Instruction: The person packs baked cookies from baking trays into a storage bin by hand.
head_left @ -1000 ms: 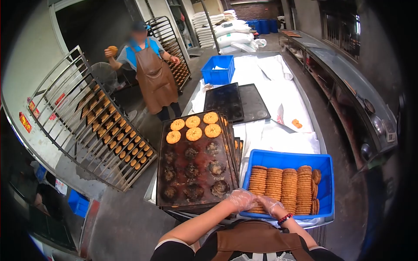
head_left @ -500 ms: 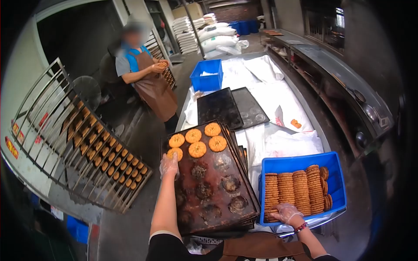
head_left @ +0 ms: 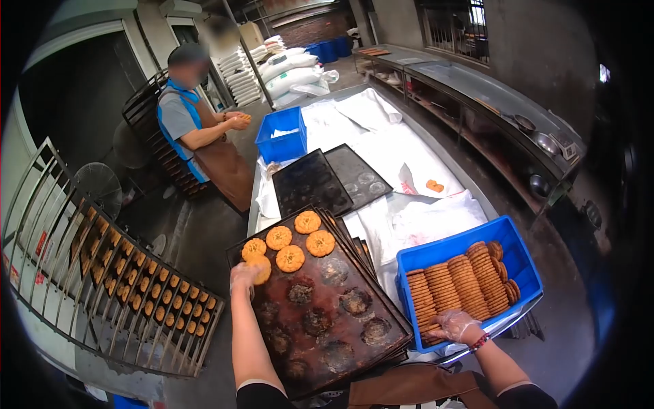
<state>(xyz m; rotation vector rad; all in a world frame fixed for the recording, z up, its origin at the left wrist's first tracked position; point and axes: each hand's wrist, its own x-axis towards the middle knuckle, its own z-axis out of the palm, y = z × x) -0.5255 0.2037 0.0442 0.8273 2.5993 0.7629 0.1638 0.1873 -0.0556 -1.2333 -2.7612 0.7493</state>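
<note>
My left hand (head_left: pixel 244 279), in a clear plastic glove, pinches a round golden cookie (head_left: pixel 257 269) just over the left edge of the dark baking tray (head_left: pixel 320 320). Several more cookies (head_left: pixel 290 258) lie at the tray's far end. Bare, crusted round marks cover its nearer part, and other trays are stacked beneath. Inside the blue crate (head_left: pixel 470 244) on the right, cookies stand on edge in tight rows (head_left: pixel 465 283). My right hand (head_left: pixel 458 327), also gloved, has its fingers curled at the near end of the leftmost row; its fingertips are partly hidden among the cookies.
Two dark trays (head_left: pixel 310 184) and a smaller blue crate (head_left: pixel 283 144) sit on the white-covered table (head_left: pixel 415 157). Some cookie pieces (head_left: pixel 434 185) lie there too. A wheeled-looking rack (head_left: pixel 129 286) with filled trays stands left. A person (head_left: pixel 204 136) in a brown apron holds something beyond it.
My left hand has lifted a cookie slightly from the tray's left side. My right hand stays at the near end of the crate's left row. The view has turned rightward.
</note>
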